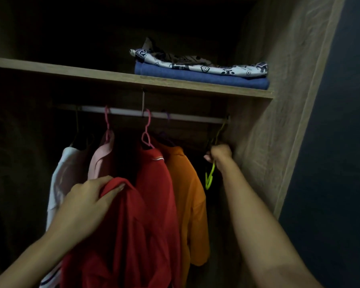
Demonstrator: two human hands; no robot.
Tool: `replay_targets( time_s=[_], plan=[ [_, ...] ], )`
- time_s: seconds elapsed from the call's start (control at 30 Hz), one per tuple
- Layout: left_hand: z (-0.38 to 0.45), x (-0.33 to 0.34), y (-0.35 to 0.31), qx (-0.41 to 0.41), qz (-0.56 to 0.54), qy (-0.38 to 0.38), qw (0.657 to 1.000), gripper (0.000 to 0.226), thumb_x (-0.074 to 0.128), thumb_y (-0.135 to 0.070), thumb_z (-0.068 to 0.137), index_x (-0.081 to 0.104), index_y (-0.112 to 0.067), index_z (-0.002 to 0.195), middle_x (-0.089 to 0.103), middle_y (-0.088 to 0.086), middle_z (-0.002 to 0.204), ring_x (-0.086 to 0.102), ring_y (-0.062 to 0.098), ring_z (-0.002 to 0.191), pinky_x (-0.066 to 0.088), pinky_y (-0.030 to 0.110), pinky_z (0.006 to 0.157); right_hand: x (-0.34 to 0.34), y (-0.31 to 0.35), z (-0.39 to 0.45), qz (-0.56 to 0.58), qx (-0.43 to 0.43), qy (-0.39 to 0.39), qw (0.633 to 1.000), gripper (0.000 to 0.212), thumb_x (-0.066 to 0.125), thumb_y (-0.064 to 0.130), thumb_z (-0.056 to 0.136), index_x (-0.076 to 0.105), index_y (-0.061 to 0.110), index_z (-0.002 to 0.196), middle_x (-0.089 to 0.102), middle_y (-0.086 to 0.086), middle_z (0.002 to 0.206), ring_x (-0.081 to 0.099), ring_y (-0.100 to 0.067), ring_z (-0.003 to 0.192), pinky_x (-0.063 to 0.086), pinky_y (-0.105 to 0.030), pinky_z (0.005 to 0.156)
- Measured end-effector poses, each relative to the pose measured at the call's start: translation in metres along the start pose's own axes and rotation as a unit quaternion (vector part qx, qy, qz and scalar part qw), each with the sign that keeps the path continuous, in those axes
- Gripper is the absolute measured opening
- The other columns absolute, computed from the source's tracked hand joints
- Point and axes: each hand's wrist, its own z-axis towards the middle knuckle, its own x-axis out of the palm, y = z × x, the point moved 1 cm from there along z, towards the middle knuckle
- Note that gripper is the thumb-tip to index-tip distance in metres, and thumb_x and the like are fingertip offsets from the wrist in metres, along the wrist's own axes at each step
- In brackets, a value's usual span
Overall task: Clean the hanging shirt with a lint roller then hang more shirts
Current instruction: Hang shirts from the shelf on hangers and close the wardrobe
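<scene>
Clearly the wardrobe [274, 65] sets the limits: its right side panel stands just beside the far end of the rail [175, 115], and the shelf [112, 76] with folded clothes [200, 68] sits close above it. Four shirts already hang there, white [62, 171], pink [101, 159], red [154, 175] and orange [185, 183], so the only open stretch of rail lies between the orange one and the panel.

The loose red shirt [121, 235], next to be hung, droops in front of the hanging ones, its upper edge bunched in the left hand [87, 202], fingers curled into the cloth. The right hand [219, 153] is closed around the green hanger [210, 177], whose hook appears to reach up to the rail's end.

Likely trouble: lifting the hanger off in that tight corner could knock its hook on the panel or shelf, or snag the orange sleeve. One-handed, the heavy red cloth may slip or drag its neighbour askew.
</scene>
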Motion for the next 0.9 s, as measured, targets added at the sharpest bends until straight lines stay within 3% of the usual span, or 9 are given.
replay_targets(
  time_s=[0.03, 0.1, 0.2, 0.33, 0.47, 0.63, 0.77, 0.9],
  plan=[
    [0.0, 0.001, 0.001, -0.001, 0.004, 0.004, 1.0, 0.017, 0.054, -0.04, 0.09, 0.069, -0.033, 0.094, 0.071, -0.009, 0.085, 0.064, 0.019, 0.089, 0.049, 0.038, 0.081, -0.001, 0.001, 0.002, 0.005, -0.007, -0.012, 1.0, 0.023, 0.042, -0.001, 0.092, 0.065, -0.005, 0.095, 0.058, -0.009, 0.064, 0.057, -0.017, 0.042, 0.052, -0.025, 0.043],
    [0.0, 0.003, 0.003, -0.008, 0.009, 0.012, 1.0, 0.015, 0.053, -0.04, 0.09, 0.068, -0.035, 0.089, 0.071, -0.01, 0.081, 0.065, 0.017, 0.085, 0.05, 0.038, 0.079, -0.002, 0.003, 0.0, 0.036, -0.014, -0.035, 0.999, 0.021, 0.043, 0.003, 0.091, 0.064, 0.0, 0.087, 0.057, -0.009, 0.061, 0.053, -0.012, 0.028, 0.043, -0.019, 0.031],
    [-0.001, 0.004, 0.003, -0.015, 0.007, 0.016, 1.0, 0.014, 0.053, -0.04, 0.09, 0.064, -0.038, 0.082, 0.069, -0.012, 0.076, 0.064, 0.015, 0.078, 0.051, 0.038, 0.077, -0.005, 0.005, -0.007, 0.064, -0.026, -0.045, 0.997, 0.018, 0.044, 0.007, 0.091, 0.06, 0.002, 0.085, 0.056, -0.008, 0.061, 0.05, -0.008, 0.022, 0.035, -0.013, 0.027],
    [0.0, 0.004, 0.005, -0.014, 0.015, 0.001, 1.0, 0.017, 0.054, -0.039, 0.09, 0.069, -0.034, 0.092, 0.073, -0.004, 0.088, 0.065, 0.022, 0.089, 0.051, 0.042, 0.084, -0.017, 0.012, -0.008, 0.075, -0.026, -0.03, 0.996, 0.019, 0.039, 0.004, 0.092, 0.055, 0.001, 0.083, 0.055, -0.009, 0.062, 0.049, -0.007, 0.022, 0.033, -0.011, 0.028],
    [-0.001, 0.002, 0.007, -0.017, 0.019, 0.006, 1.0, 0.015, 0.056, -0.035, 0.091, 0.07, -0.031, 0.092, 0.073, -0.003, 0.089, 0.064, 0.022, 0.091, 0.048, 0.036, 0.08, -0.03, 0.032, -0.012, 0.073, -0.04, -0.03, 0.996, 0.018, 0.042, 0.006, 0.093, 0.055, 0.006, 0.081, 0.055, -0.007, 0.061, 0.047, -0.005, 0.021, 0.03, -0.009, 0.027],
    [-0.004, 0.002, 0.01, -0.019, 0.025, 0.003, 1.0, 0.02, 0.054, -0.038, 0.091, 0.07, -0.028, 0.097, 0.073, 0.002, 0.095, 0.064, 0.027, 0.098, 0.05, 0.04, 0.084, -0.032, 0.025, -0.046, 0.055, -0.034, 0.004, 0.998, 0.019, 0.05, 0.011, 0.089, 0.058, 0.007, 0.072, 0.056, -0.005, 0.058, 0.047, -0.009, 0.026, 0.035, -0.012, 0.031],
    [-0.008, 0.002, 0.016, -0.02, 0.031, -0.007, 0.999, 0.023, 0.054, -0.038, 0.091, 0.07, -0.027, 0.103, 0.073, 0.005, 0.1, 0.063, 0.03, 0.101, 0.05, 0.043, 0.086, -0.032, -0.009, -0.097, -0.044, -0.065, 0.019, 0.997, 0.019, 0.062, 0.024, 0.082, 0.071, 0.013, 0.07, 0.058, 0.001, 0.054, 0.053, -0.012, 0.048, 0.046, -0.025, 0.055],
    [-0.011, 0.003, 0.024, -0.015, 0.029, -0.009, 0.999, 0.023, 0.054, -0.036, 0.092, 0.07, -0.024, 0.104, 0.073, 0.008, 0.099, 0.064, 0.032, 0.1, 0.051, 0.044, 0.086, -0.034, -0.035, -0.154, -0.012, -0.029, 0.082, 0.996, 0.015, 0.065, 0.016, 0.08, 0.072, 0.003, 0.076, 0.06, -0.005, 0.064, 0.052, -0.009, 0.044, 0.042, -0.015, 0.034]
  ],
)
